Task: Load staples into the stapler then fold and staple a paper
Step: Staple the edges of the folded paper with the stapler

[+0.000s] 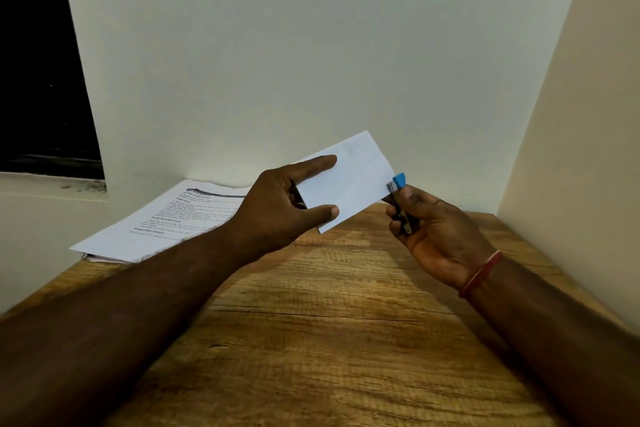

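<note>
Hands held above table (329, 340): left (284, 204) pinches folded paper (349, 180), right (440, 229) grips stapler (398, 191).

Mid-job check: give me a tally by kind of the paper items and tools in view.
Folded white paper: 1, held by the left hand
Stapler: 1, gripped by the right hand
Stack of printed sheets: 1, on the table
Total: 3

Folded paper (349, 180): white, blank, tilted, left end pinched between thumb and fingers of left hand (277, 208), right edge reaching right hand (440, 232). Stapler (398, 191): small, blue-capped, metal-bodied, gripped in right hand, nose at paper's right edge.
</note>
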Tool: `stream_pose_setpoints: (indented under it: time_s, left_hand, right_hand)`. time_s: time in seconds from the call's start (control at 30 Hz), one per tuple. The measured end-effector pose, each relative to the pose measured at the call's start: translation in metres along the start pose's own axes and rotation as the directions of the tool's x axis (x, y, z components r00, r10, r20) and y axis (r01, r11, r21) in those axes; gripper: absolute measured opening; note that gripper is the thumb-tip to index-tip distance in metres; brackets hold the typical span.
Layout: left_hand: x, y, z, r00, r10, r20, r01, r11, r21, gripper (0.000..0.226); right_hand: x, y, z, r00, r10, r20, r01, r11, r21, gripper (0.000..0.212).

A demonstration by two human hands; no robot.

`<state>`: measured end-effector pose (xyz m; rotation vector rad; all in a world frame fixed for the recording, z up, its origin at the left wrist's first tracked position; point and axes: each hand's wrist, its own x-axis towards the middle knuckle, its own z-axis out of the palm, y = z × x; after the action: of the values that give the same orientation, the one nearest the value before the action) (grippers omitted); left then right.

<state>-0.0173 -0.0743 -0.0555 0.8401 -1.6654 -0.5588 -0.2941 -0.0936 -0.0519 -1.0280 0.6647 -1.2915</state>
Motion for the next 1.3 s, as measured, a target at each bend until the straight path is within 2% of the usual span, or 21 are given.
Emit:
stream_pose_setpoints:
  time_s: [0.33, 0.5, 0.57, 0.7, 0.83, 0.93, 1.07, 1.3]
  left_hand:
    - [-0.001, 0.001, 0.003, 1.0, 0.007, 0.031, -0.009, 0.998, 0.068, 0.075]
    - [-0.003, 0.0, 0.004, 0.999, 0.012, 0.031, -0.015, 0.997, 0.08, 0.074]
    - [-0.003, 0.0, 0.005, 1.0, -0.002, 0.009, 0.002, 0.999, 0.041, 0.067]
    - [0.001, 0.001, 0.004, 0.998, -0.014, -0.06, 0.012, 0.999, -0.031, 0.042]
    - [0.004, -0.002, 0.002, 0.998, -0.01, -0.062, 0.01, 1.0, -0.008, 0.03]
    - [0.004, -0.003, 0.003, 0.998, -0.002, -0.057, 0.003, 1.0, 0.023, 0.029]
    - [0.005, -0.005, -0.001, 0.996, -0.009, -0.09, 0.014, 0.998, 0.054, 0.029]
    - [0.004, -0.005, -0.002, 0.992, -0.024, -0.123, 0.034, 0.996, 0.083, 0.03]
  right_hand:
    - [0.009, 0.005, -0.009, 0.999, -0.045, -0.018, 0.044, 0.998, -0.05, 0.024]
    - [0.013, 0.006, -0.011, 0.995, -0.076, -0.068, 0.069, 0.993, -0.101, 0.045]
    - [0.015, 0.005, -0.012, 0.991, -0.102, -0.084, 0.091, 0.989, -0.12, 0.047]
    - [0.014, 0.003, -0.012, 0.984, -0.144, -0.103, 0.126, 0.979, -0.16, 0.021]
    - [0.014, 0.004, -0.01, 0.972, -0.181, -0.147, 0.147, 0.965, -0.217, 0.016]
    - [0.014, 0.006, -0.008, 0.983, -0.15, -0.11, 0.129, 0.975, -0.18, 0.022]
    - [0.011, 0.011, -0.006, 0.996, -0.087, -0.015, 0.085, 0.992, -0.088, 0.045]
    - [0.005, 0.018, -0.005, 0.996, -0.018, 0.09, 0.027, 0.995, -0.1, 0.048]
